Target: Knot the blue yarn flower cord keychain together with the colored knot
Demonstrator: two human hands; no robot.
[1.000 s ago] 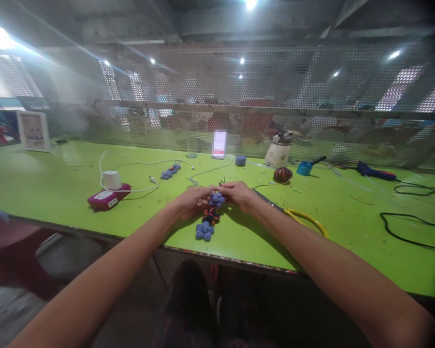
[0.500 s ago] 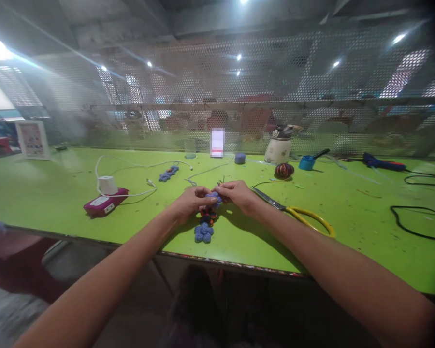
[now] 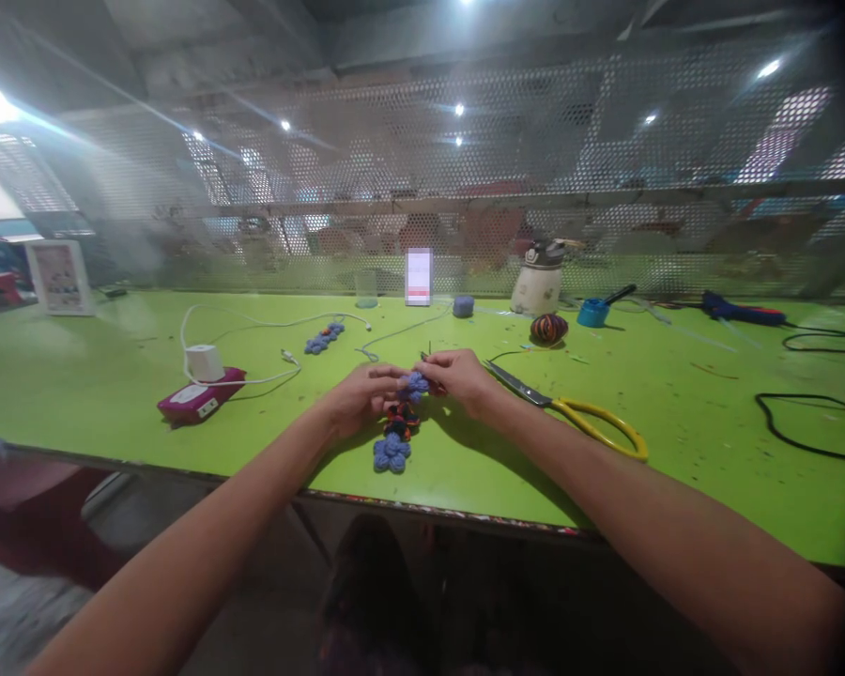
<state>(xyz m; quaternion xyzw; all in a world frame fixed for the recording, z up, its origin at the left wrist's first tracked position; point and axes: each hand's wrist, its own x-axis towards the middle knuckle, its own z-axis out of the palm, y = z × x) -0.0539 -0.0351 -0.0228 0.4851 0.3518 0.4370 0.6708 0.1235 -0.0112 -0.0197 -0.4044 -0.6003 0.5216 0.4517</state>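
A strip of crocheted flowers (image 3: 392,453), purple-blue with a dark orange-and-black one between, hangs toward the table's front edge. At its upper end, my left hand (image 3: 366,396) is closed on the purple flower, fingers against its left side. Pressed to the same flower from the right, my right hand (image 3: 457,376) pinches at its edge; a thin dark tip sticks up by the fingertips, too small to name. Just right of that hand lie scissors (image 3: 584,418) with yellow handles. Farther back are an orange-and-black yarn ball (image 3: 548,329) and a purple yarn ball (image 3: 463,306).
On the green table (image 3: 465,479) a maroon power strip (image 3: 201,399) with a white charger and cable lies left. Another flower strip (image 3: 324,338) is beyond my left hand. Behind stand a phone (image 3: 418,277), a jug (image 3: 537,282), blue tape (image 3: 592,313) and a glue gun (image 3: 743,310).
My left thumb has slid off the front of the flower, and its fingers now reach straighter along it. My right hand has stayed at the flower's edge. The view has shifted slightly.
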